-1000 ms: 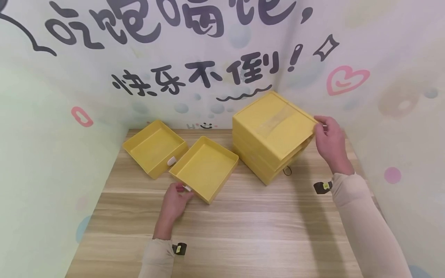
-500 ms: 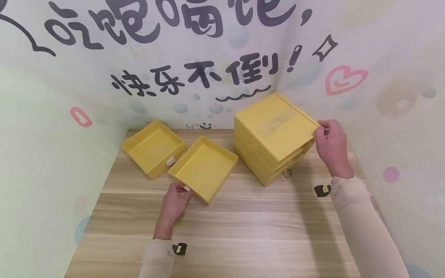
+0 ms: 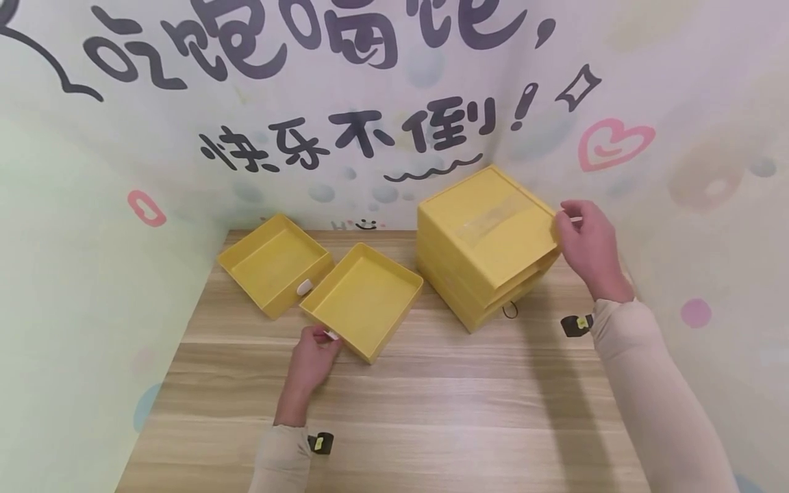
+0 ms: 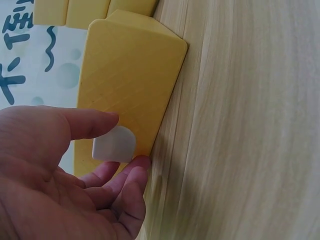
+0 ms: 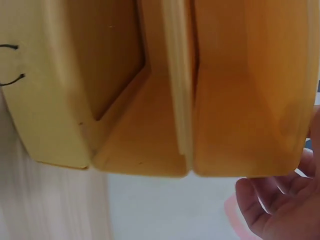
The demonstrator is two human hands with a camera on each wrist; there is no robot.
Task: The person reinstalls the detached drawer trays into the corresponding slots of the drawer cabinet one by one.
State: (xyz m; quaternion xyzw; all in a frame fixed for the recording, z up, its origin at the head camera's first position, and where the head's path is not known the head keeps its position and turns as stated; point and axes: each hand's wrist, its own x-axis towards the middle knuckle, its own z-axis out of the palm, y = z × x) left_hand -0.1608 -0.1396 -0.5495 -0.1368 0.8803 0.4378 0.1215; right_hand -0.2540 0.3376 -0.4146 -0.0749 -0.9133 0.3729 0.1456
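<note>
My left hand (image 3: 311,359) pinches the white handle (image 4: 114,144) on the front of a yellow drawer (image 3: 364,301), thumb above and fingers below. The drawer stands on the table and has nothing in it. My right hand (image 3: 588,243) is at the upper right corner of a yellow drawer cabinet (image 3: 487,226), its fingers loosely bent along the side. In the right wrist view, the fingertips (image 5: 245,187) are close by the cabinet's side edge. Two open slots (image 5: 245,100) show there, above a closed front (image 5: 45,100) with a dark loop.
A second yellow drawer (image 3: 274,263) with a white tab lies at the back left, beside the first one. A strip of clear tape (image 3: 493,219) crosses the cabinet's top. Printed walls (image 3: 345,185) enclose the wooden table (image 3: 425,411) at the back and sides.
The cabinet has shifted slightly right and toward me. My right hand has loosened at its corner and risen a little. The left hand and both drawers have stayed in place.
</note>
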